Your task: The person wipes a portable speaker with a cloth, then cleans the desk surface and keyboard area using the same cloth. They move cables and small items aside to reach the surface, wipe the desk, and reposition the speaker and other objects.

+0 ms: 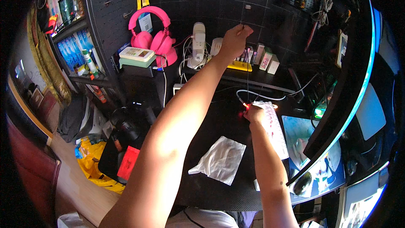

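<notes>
My left hand is raised above the back shelf, thumb and fingers pinched on a thin dark cable. The cable hangs almost straight down from it towards my right hand. That hand is low over the desk, at the far left corner of a white keyboard with pinkish-red marks on its keys. A red light glows at its fingertips, and what they grip is too small to make out. Beside them curves a light-coloured cable. A crumpled white cloth or pouch lies on the black desk between my forearms.
Pink headphones on a stand are at the back left. Small boxes and a yellow item line the back shelf. A curved monitor rises on the right, above a mouse on a printed mat. A red packet lies left.
</notes>
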A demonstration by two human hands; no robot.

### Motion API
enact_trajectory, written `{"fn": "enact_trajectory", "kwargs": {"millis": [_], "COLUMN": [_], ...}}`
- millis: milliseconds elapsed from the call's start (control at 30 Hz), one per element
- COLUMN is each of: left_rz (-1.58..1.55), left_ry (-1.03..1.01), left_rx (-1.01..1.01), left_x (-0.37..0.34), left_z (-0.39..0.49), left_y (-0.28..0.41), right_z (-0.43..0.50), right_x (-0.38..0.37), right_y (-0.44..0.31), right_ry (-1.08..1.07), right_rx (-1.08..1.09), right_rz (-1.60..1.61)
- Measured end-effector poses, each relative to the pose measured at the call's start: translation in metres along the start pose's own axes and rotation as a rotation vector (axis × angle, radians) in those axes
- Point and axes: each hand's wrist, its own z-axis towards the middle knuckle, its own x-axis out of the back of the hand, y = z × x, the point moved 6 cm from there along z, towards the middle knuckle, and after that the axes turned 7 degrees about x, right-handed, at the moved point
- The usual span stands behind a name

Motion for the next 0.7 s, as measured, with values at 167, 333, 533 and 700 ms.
{"fn": "enact_trajectory", "kwargs": {"millis": [167, 333, 533, 700], "left_rz": [0.261, 0.299, 0.188, 0.232], "left_ry": [-0.054, 0.172, 0.248, 0.165], "left_rx": [-0.153, -0.281, -0.19, -0.084], "left_x": [-0.021, -0.015, -0.01, -0.007], "left_z": [-0.007, -0.012, 0.002, 0.011], "left_y": [0.003, 0.01, 0.002, 0.005], "right_z": [-0.034, -0.054, -0.057, -0.058], "right_x": [0.022, 0.026, 0.028, 0.027], "right_y": [-0.035, -0.072, -0.081, -0.093], "right_ry": [0.231, 0.183, 0.169, 0.219], "right_rx": [0.182, 0.393, 0.414, 0.563], "right_rz": [-0.404, -0.636, -0.767, -0.904]}}
